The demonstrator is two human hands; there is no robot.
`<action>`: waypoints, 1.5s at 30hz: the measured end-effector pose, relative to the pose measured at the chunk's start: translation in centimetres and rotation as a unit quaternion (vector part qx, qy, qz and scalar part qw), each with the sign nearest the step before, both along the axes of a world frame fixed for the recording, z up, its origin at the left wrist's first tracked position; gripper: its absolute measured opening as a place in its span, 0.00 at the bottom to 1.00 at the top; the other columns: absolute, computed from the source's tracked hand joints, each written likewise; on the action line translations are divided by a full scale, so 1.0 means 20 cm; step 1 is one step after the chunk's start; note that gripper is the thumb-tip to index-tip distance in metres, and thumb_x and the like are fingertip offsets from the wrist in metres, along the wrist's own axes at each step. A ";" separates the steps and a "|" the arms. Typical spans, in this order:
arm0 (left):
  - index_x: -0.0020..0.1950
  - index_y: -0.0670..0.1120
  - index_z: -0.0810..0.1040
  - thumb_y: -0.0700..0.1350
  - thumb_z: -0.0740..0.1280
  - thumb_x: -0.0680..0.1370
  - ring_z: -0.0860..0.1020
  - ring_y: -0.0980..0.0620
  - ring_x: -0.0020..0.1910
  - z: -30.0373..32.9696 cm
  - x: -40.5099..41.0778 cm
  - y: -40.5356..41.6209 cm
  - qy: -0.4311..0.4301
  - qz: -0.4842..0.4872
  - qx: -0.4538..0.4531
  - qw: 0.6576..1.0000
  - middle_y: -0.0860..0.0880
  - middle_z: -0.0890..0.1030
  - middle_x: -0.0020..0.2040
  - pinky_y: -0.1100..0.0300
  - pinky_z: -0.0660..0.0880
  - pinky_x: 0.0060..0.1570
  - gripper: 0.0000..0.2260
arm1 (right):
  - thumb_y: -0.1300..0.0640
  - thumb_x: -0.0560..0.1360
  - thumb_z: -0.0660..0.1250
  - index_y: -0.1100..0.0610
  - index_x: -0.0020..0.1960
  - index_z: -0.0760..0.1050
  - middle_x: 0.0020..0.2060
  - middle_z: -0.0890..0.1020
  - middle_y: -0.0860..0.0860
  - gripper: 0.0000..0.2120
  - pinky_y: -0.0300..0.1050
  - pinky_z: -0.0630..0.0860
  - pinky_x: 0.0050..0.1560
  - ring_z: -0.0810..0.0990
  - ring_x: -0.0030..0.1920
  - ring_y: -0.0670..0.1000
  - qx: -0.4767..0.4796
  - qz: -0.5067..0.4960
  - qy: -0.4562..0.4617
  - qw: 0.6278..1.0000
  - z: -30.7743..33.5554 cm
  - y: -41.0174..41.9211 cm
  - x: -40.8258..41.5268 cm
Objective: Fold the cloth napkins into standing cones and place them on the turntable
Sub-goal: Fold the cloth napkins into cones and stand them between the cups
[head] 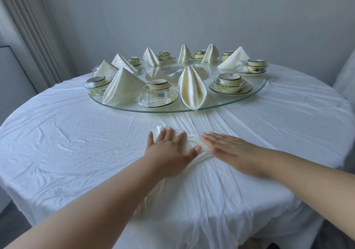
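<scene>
On the glass turntable (255, 93) at the far side of the tabletop (67, 143) there's a ring of place settings, each one a small yellow bowl (158, 84) stacked on a plate, some with clear glass cups lying beside them. Between the settings stand folded cones (192, 87), cream coloured, about eight of them that can be counted, the nearest two right at the front rim. One of the settings on the right (229, 83) has a bowl sitting upside down on its dish.

Both bare arms reach forward from the bottom of the view, angled in toward each other over the white tablecloth. The left hand (169, 148) lies palm down with fingers straight and a bit spread, pressing flat on a napkin (194, 145) that's lying on the tabletop just in front of the turntable. The right hand (224, 146) is flat too, fingers together and pointing left, touching the napkin's right edge. Neither hand grips anything, both just press. The napkin is mostly hidden under the hands, so its fold isn't clear.
</scene>
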State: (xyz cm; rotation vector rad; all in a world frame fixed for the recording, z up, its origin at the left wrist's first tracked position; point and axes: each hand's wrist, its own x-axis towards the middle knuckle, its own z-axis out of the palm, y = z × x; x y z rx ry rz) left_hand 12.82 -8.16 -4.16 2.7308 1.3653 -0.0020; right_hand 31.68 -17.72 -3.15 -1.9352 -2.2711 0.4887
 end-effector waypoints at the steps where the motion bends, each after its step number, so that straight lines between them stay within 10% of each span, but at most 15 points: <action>1: 0.78 0.58 0.49 0.71 0.42 0.74 0.44 0.49 0.78 0.00 -0.01 0.03 0.006 -0.007 0.008 1.000 0.48 0.49 0.79 0.41 0.35 0.72 0.35 | 0.30 0.68 0.32 0.47 0.78 0.41 0.76 0.41 0.38 0.42 0.32 0.35 0.72 0.36 0.73 0.34 -0.003 -0.003 -0.028 1.000 0.00 0.00 0.01; 9: 0.78 0.50 0.51 0.69 0.42 0.75 0.47 0.55 0.77 0.03 -0.10 0.15 -0.088 -0.019 0.051 0.995 0.52 0.52 0.79 0.49 0.44 0.75 0.37 | 0.23 0.56 0.19 0.43 0.74 0.29 0.73 0.32 0.37 0.49 0.39 0.35 0.74 0.29 0.71 0.36 0.018 0.011 -0.114 0.993 -0.04 -0.02 0.03; 13: 0.67 0.43 0.67 0.57 0.65 0.76 0.76 0.44 0.59 0.07 -0.12 0.22 -0.348 0.215 -0.009 0.912 0.44 0.79 0.59 0.52 0.72 0.58 0.25 | 0.24 0.59 0.19 0.43 0.73 0.28 0.73 0.32 0.37 0.46 0.37 0.33 0.72 0.29 0.71 0.35 0.043 0.014 -0.126 0.991 -0.06 -0.03 0.02; 21: 0.66 0.45 0.68 0.46 0.74 0.70 0.82 0.46 0.44 0.04 0.00 0.29 -0.485 0.248 -0.159 0.823 0.47 0.82 0.45 0.46 0.79 0.52 0.27 | 0.25 0.62 0.19 0.44 0.75 0.29 0.74 0.33 0.37 0.45 0.40 0.32 0.73 0.28 0.71 0.35 0.062 0.008 -0.153 0.986 -0.04 -0.06 0.00; 31: 0.68 0.45 0.66 0.47 0.72 0.73 0.73 0.43 0.59 0.05 0.01 0.23 -0.361 0.233 -0.020 0.903 0.44 0.69 0.64 0.56 0.67 0.52 0.26 | 0.26 0.62 0.18 0.46 0.77 0.33 0.76 0.37 0.38 0.47 0.45 0.33 0.74 0.31 0.72 0.36 0.059 0.017 -0.175 0.983 -0.03 -0.05 0.00; 35: 0.67 0.47 0.73 0.46 0.63 0.79 0.67 0.46 0.66 0.09 0.03 0.12 -0.316 0.038 0.160 0.934 0.47 0.72 0.66 0.55 0.62 0.64 0.16 | 0.25 0.60 0.17 0.45 0.76 0.32 0.75 0.37 0.38 0.49 0.43 0.33 0.74 0.32 0.73 0.37 0.053 0.015 -0.163 0.985 -0.03 -0.05 0.00; 39: 0.78 0.54 0.50 0.56 0.46 0.83 0.47 0.54 0.78 0.01 0.05 0.07 -0.039 -0.064 0.001 0.997 0.53 0.52 0.79 0.45 0.43 0.74 0.24 | 0.24 0.59 0.18 0.45 0.77 0.33 0.75 0.37 0.39 0.51 0.40 0.36 0.75 0.32 0.73 0.36 0.032 0.014 -0.133 0.990 -0.02 -0.05 0.00; 45: 0.78 0.59 0.42 0.62 0.43 0.80 0.41 0.54 0.77 -0.02 0.04 0.11 0.016 -0.058 -0.003 0.998 0.52 0.44 0.79 0.44 0.40 0.74 0.26 | 0.23 0.55 0.18 0.48 0.76 0.32 0.75 0.34 0.41 0.54 0.41 0.35 0.75 0.31 0.72 0.37 -0.010 -0.023 -0.145 0.989 -0.01 -0.08 0.06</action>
